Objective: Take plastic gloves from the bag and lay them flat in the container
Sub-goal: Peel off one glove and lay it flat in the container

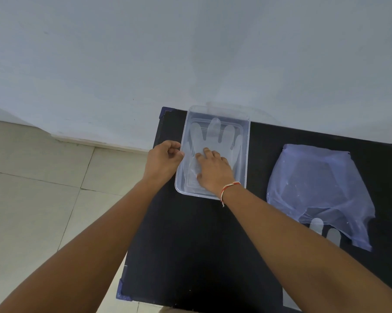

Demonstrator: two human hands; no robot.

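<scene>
Black covered the tabletop [190, 245]; the clear container [247, 141] sat at its far left corner. A glove [215, 132] lay inside, fingers pointing away. The right hand [213, 168] pressed it, fingers spread; the left hand [163, 159] pinched the container's rim. The bag [319, 190] lay rightward.
</scene>
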